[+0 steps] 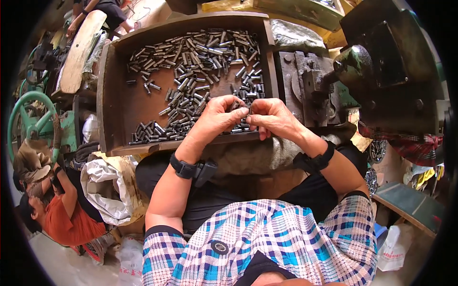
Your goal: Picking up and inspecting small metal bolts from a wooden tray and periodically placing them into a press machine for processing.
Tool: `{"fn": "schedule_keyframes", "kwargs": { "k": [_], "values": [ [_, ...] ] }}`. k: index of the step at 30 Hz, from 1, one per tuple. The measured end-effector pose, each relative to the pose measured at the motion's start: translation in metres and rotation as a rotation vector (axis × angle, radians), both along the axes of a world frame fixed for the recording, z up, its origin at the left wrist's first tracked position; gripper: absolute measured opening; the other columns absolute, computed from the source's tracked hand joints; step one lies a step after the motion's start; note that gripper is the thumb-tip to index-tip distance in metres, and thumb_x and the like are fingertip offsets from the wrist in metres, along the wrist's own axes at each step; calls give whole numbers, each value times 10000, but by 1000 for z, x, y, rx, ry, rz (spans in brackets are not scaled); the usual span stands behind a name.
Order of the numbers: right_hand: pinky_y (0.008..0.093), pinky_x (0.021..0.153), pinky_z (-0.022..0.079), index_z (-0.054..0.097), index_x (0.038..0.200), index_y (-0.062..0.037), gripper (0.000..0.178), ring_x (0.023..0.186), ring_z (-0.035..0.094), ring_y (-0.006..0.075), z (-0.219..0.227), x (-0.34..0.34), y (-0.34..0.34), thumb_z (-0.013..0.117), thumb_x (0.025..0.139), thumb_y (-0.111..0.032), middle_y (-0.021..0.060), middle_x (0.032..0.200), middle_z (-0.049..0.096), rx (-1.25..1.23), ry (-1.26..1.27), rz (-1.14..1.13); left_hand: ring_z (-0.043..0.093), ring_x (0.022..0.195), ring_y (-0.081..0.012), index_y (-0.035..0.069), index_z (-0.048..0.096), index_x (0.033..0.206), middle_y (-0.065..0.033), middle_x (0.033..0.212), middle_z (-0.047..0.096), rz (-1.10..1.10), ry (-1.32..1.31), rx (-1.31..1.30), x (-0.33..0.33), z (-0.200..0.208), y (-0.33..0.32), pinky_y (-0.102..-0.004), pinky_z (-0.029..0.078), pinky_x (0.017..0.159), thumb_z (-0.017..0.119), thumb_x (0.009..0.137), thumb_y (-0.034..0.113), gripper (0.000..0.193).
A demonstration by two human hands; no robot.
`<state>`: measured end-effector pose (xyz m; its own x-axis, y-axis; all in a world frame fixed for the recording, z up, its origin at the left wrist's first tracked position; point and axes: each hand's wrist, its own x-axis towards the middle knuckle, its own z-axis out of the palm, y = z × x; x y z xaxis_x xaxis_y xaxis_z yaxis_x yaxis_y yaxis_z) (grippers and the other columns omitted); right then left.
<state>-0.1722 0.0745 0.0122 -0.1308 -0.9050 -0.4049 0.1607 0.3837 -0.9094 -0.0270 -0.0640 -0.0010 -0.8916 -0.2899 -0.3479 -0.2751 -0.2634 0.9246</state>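
Both of my hands meet over the near edge of a wooden tray [106, 90] full of short metal tubes [191, 55]. My left hand [220, 116] is closed, with a small dark metal tube [234, 106] partly showing among its curled fingers. Thumb and forefinger of my right hand [275, 117] pinch together close to the left thumb. Whatever lies between the right fingertips is too small and covered to make out. More loose tubes lie just beyond and to the left of my hands, some shiny, some dark.
Right of the tray stands a heavy dark machine [386, 71] with a metal fixture [315, 81] beside my right hand. A green handwheel [33, 121] and a white sack [107, 190] are at left. A co-worker in an orange shirt [71, 219] sits at lower left.
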Motion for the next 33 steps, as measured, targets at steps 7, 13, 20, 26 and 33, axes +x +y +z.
{"fn": "schedule_keyframes", "kwargs": {
  "k": [7,13,20,26,33],
  "values": [
    [196,449,463,606,824,-10,157,526,597,75,-11,-8,0,649,838,-161,33,695,622,-2,-35,-68,427,499,-6,65,595,911,58,627,515,32,-32,76,-10,-4,2,-157,315,425,662,852,207,168],
    [176,448,434,618,853,-21,185,527,594,70,-11,-2,4,641,854,-204,39,731,630,-66,-111,-167,408,434,-23,28,578,877,41,594,501,157,69,201,-8,-6,7,-177,295,385,630,852,152,137],
    [187,452,432,622,804,-13,171,506,585,66,-5,2,2,633,824,-182,14,665,602,-65,40,-183,410,423,-33,36,574,875,37,579,497,212,85,170,-9,-13,12,-179,297,378,623,848,143,122],
    [195,462,427,636,793,16,170,510,525,53,-10,-6,4,623,790,-153,23,660,599,-127,85,-237,416,444,-33,42,582,877,36,594,502,157,75,186,-14,-9,18,-172,296,387,621,854,144,112],
    [195,500,445,652,891,38,229,568,540,55,-9,-14,4,658,796,-171,39,701,617,-200,303,-155,444,459,-34,44,591,859,30,604,519,146,66,226,-11,-12,17,-170,310,400,639,851,153,119]
  ]
}}
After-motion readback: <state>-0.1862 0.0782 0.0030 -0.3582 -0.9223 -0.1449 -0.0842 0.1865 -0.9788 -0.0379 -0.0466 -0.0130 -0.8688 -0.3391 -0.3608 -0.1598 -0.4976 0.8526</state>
